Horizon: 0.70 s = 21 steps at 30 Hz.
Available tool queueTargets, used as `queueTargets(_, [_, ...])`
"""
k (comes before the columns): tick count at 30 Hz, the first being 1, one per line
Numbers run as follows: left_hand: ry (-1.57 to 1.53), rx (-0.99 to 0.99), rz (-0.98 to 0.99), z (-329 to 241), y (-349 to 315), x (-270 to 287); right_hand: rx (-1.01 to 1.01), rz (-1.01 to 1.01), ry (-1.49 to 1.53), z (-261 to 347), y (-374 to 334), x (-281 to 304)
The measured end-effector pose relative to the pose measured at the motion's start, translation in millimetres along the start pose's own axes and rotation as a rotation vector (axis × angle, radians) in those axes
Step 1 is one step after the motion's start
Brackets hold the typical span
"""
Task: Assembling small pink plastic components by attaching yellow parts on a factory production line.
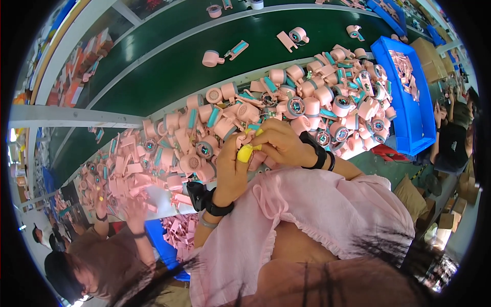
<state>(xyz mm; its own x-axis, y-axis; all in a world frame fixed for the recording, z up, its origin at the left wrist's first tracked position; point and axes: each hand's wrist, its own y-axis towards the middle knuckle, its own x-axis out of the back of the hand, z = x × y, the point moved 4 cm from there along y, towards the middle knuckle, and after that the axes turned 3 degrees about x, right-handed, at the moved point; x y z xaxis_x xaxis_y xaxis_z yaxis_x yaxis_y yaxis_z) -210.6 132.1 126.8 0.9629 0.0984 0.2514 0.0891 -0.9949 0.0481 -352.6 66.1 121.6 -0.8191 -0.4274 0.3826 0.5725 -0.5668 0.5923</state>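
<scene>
My left hand (pixel 231 169) and my right hand (pixel 284 145) meet in front of my chest, both with bent, closed fingers. Yellow finger covers (pixel 245 153) sit on some fingertips. Pinched between the two hands is a small pink plastic part (pixel 244 138), mostly covered by the fingers, so its exact kind cannot be made out. Right behind my hands lies a large heap of pink round fan-like housings (pixel 246 113) with grey rims, some showing circuit boards, mixed with pink handle pieces carrying teal strips (pixel 213 117).
Beyond the heap runs a green conveyor belt (pixel 169 66) carrying a few pink units. A blue crate (pixel 417 102) stands at the right, and a blue bin (pixel 153 230) of pink pieces lies below left. A co-worker (pixel 97 261) reaches into the heap at left; another person (pixel 455 133) is at far right.
</scene>
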Motion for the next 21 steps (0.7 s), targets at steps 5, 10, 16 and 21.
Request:
queueTargets(5, [-0.056,0.246,0.11,5,35,31,-0.017,0.09,-0.03,-10,26,8])
queueTargets(10, [-0.233,0.369,0.023,68,109,81,-0.167,0.222,-0.153,-75,67,26])
queueTargets(16, [-0.02,0.473,-0.089,146,193,141,-0.133,0.355,-0.421,-219,104,1])
queueTargets(21, [0.261,0.413,-0.234,178,211,160,0.132,0.387,-0.693,-287,131,-60])
